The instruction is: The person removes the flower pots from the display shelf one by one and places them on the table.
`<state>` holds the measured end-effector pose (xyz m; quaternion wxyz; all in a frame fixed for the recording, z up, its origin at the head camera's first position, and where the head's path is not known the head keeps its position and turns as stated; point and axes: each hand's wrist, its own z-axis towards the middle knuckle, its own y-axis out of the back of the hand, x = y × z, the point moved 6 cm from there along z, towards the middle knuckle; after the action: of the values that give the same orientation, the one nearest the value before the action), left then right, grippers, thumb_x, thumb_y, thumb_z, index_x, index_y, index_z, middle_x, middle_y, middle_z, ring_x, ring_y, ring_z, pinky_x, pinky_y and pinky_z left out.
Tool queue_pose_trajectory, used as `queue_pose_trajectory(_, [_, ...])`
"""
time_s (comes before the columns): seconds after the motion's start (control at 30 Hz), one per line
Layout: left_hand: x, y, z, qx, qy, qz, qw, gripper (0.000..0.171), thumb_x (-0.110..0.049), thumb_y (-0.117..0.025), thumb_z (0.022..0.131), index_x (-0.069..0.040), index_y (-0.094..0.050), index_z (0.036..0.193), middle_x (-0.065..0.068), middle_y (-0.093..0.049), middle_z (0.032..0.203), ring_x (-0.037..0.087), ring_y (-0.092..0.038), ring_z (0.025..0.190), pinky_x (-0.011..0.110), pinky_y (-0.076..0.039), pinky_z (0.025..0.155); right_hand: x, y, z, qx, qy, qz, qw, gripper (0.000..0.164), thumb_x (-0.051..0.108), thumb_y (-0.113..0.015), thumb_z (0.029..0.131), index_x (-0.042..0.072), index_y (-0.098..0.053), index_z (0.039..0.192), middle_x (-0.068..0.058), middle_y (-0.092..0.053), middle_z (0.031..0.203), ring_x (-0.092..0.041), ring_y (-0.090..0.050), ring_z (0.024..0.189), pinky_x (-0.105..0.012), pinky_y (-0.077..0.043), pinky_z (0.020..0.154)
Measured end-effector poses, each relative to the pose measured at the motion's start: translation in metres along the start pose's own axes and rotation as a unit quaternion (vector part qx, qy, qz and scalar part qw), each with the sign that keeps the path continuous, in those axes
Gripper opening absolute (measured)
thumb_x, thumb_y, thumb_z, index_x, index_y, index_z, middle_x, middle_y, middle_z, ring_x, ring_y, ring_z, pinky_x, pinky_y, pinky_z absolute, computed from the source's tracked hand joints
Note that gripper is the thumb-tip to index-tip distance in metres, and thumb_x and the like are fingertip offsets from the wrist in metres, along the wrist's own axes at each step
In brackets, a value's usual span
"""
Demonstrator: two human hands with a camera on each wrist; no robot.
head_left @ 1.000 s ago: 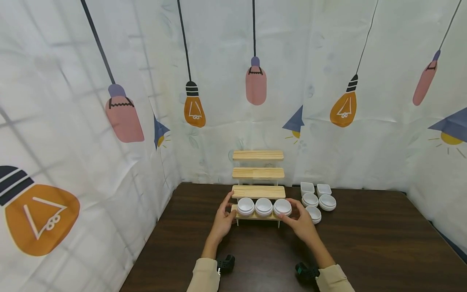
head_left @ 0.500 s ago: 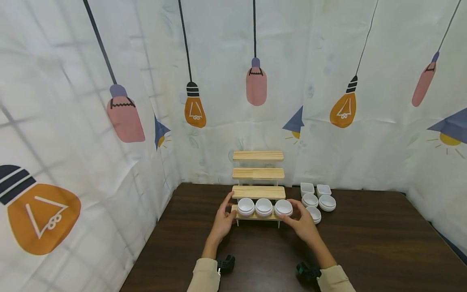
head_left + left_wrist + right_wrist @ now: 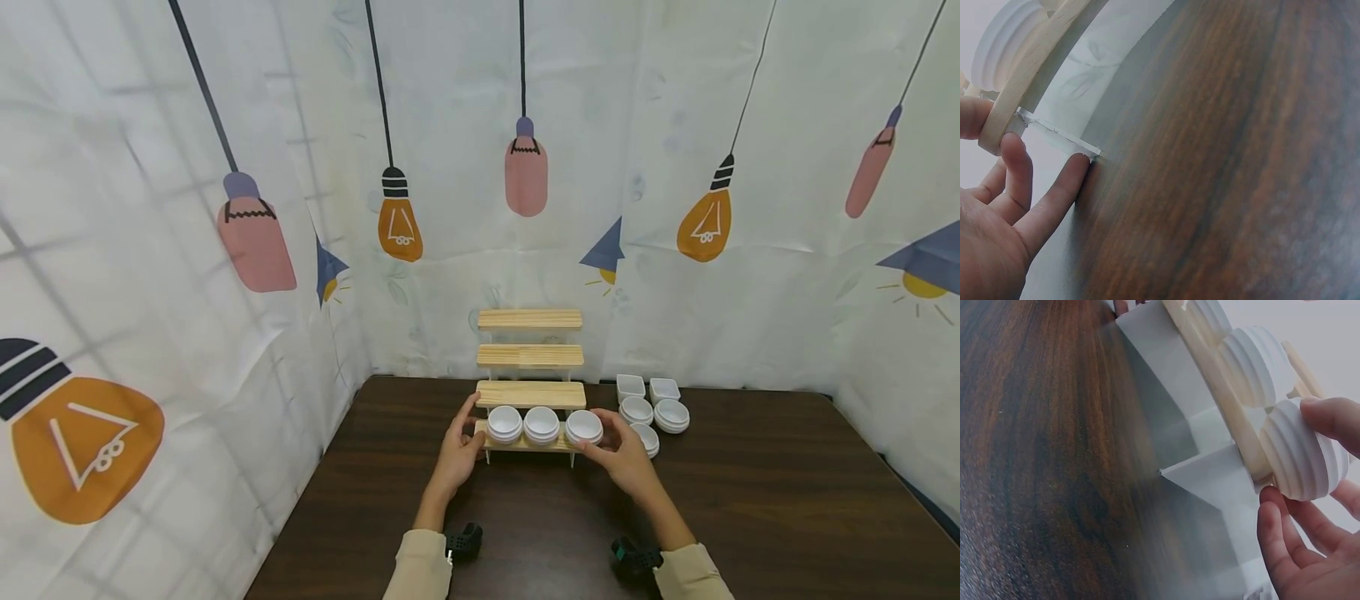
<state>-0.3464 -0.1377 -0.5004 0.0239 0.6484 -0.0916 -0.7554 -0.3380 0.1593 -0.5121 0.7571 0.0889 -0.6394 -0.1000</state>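
A tiered wooden display rack (image 3: 531, 394) stands at the back of the table, with clear supports under its lowest shelf. Three stacks of round white bowls sit in a row on that shelf: a left stack (image 3: 504, 423), a middle stack (image 3: 542, 423) and a right stack (image 3: 584, 426). My left hand (image 3: 457, 454) grips the shelf's left end (image 3: 1004, 122), thumb above and fingers below, one fingertip by the clear leg (image 3: 1060, 132). My right hand (image 3: 628, 462) holds the right bowl stack (image 3: 1300, 453) between thumb and fingers at the shelf's right end.
Right of the rack, square white bowls (image 3: 631, 387) and more round white bowls (image 3: 671, 415) stand on the dark wooden table (image 3: 757, 492). A white printed curtain (image 3: 450, 250) hangs close behind the rack and along the sides.
My right hand has shifted the right bowl stack slightly to the right, widening its gap from the middle stack. The left hand keeps its grip on the shelf.
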Motion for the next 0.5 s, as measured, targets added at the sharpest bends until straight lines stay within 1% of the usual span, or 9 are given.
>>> queue_pose_trajectory(0.07, [-0.0003,-0.0001,-0.0003,0.000,0.000,0.000,1.0000,0.069,0.003,-0.054,0.100,-0.021,-0.035,0.161,0.026,-0.046,0.131,0.007,-0.043,0.061,0.056,-0.059,0.080,-0.0001,0.0005,0.0001,0.004,-0.003,0.005,1.000,0.061,0.012,-0.084,0.084,0.005,-0.057,0.137,-0.021,-0.065,0.127,-0.014,-0.064,0.091,-0.021,-0.055,0.075])
queue_pose_trajectory(0.27, [-0.0016,0.0000,-0.0007,0.000,-0.002,0.002,1.0000,0.068,0.003,-0.054,0.100,-0.020,-0.034,0.161,0.027,-0.045,0.131,0.007,-0.043,0.061,0.050,-0.060,0.078,0.0019,0.0024,-0.0006,0.019,-0.002,0.019,1.000,0.062,0.012,-0.085,0.084,0.005,-0.056,0.139,-0.021,-0.064,0.129,-0.016,-0.064,0.092,-0.021,-0.055,0.075])
queue_pose_trajectory(0.5, [-0.0024,-0.0002,-0.0007,0.002,0.000,0.006,1.0000,0.068,0.003,-0.054,0.100,-0.019,-0.034,0.161,0.027,-0.046,0.129,0.008,-0.042,0.061,0.051,-0.060,0.078,0.0031,0.0050,-0.0014,0.025,-0.009,0.016,1.000,0.062,0.013,-0.084,0.084,0.007,-0.056,0.139,-0.020,-0.064,0.131,-0.016,-0.063,0.091,-0.022,-0.055,0.074])
